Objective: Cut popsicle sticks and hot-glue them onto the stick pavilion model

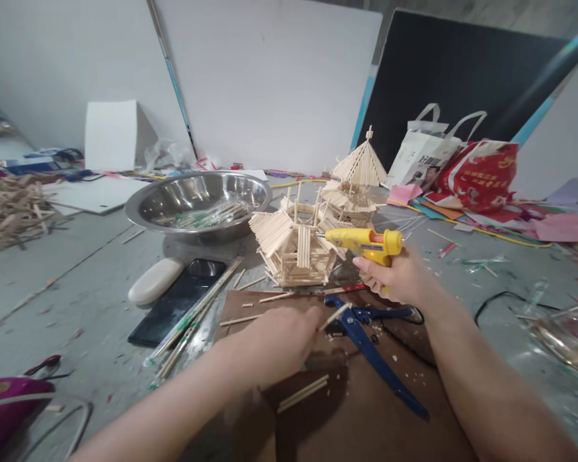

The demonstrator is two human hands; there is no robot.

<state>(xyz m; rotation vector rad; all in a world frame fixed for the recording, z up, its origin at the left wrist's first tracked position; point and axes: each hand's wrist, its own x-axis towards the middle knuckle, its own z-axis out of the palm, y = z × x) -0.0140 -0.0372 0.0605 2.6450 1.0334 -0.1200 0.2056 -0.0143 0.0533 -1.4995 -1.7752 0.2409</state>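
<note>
In the head view my right hand (399,279) is wrapped round the grip of a yellow hot glue gun (361,240). The gun's nozzle points left, close to a model pavilion (298,240) built of thin wooden sticks. My left hand (289,333) is closed low over the brown board (380,436), with a short wooden stick (336,317) jutting from its fingertips. Beside that stick lies a blue-handled cutter (380,366). Two loose wooden sticks (302,394) rest on the board nearer to me.
A metal basin (139,215) holding wrapped sticks stands behind left. Nearer are a black phone (178,301), a white oval case (155,281) and bundled chopsticks (192,314). Behind the model rises a stick-built roof (361,163); bags (481,176) sit back right. A black cord (505,295) lies right.
</note>
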